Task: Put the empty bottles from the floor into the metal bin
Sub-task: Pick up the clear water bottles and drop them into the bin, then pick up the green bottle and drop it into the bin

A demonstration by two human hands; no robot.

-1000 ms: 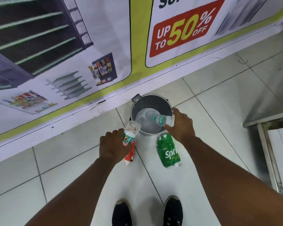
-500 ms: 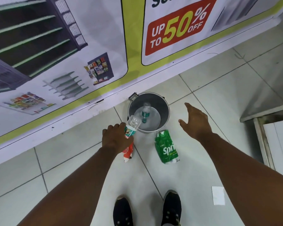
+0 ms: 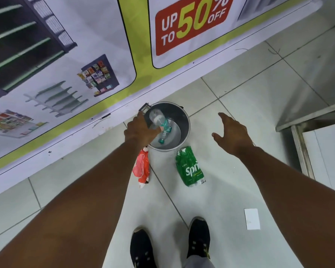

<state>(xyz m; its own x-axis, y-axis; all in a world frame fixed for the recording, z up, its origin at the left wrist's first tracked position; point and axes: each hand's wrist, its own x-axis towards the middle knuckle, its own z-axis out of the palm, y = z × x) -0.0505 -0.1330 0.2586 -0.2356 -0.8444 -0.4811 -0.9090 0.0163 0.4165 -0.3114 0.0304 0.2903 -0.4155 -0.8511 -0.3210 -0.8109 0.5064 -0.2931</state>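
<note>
The round metal bin [image 3: 185, 120] stands on the floor against the wall. My left hand [image 3: 138, 131] reaches over its left rim, fingertips on the neck end of a clear bottle [image 3: 157, 118] with a teal label, tilted base-up inside the bin mouth. Another clear bottle [image 3: 162, 139] with a teal cap lies at the bin's bottom. My right hand [image 3: 232, 134] hovers open to the right of the bin, holding nothing. A flattened green Sprite bottle [image 3: 190, 168] and a crushed red bottle [image 3: 142, 168] lie on the tiles just in front of the bin.
A printed banner wall [image 3: 85, 74] runs behind the bin. A metal cabinet frame [image 3: 302, 151] stands at the right. A white paper slip [image 3: 251, 218] lies on the tiles near my black shoes [image 3: 198, 236].
My right hand dropped its clear bottle into the bin and drew back to the right, open. My left hand carried its clear bottle forward from beside the bin to over its mouth.
</note>
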